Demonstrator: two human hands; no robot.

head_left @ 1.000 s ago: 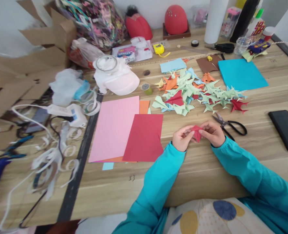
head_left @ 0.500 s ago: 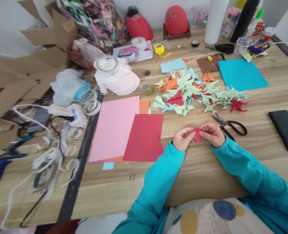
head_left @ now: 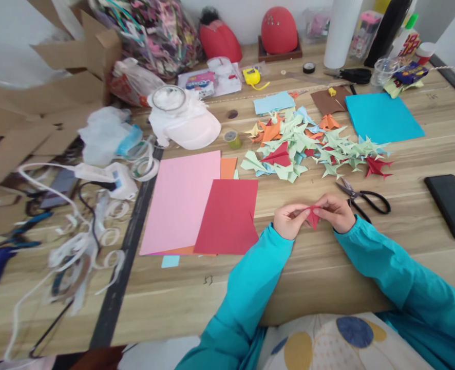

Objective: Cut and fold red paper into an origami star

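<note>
A small folded piece of red paper [head_left: 313, 217] is pinched between both of my hands just above the wooden table [head_left: 320, 267]. My left hand [head_left: 289, 221] grips its left side with closed fingers. My right hand [head_left: 337, 211] holds its right side, fingers also closed. A red sheet [head_left: 227, 218] lies to the left of my hands, partly over a pink sheet [head_left: 181, 200]. Behind my hands is a heap of folded paper shapes [head_left: 308, 146] in green, orange and red.
Black-handled scissors [head_left: 362, 198] lie right of my hands, a black phone [head_left: 453, 205] farther right. A blue sheet [head_left: 381, 117] sits at the back right. A white cap [head_left: 185, 126], tape rolls and cables [head_left: 89, 241] clutter the left; cardboard boxes [head_left: 58, 87] stand beyond.
The red paper between my fingers has been folded narrower and now points downward. My hands have stayed in the same spot.
</note>
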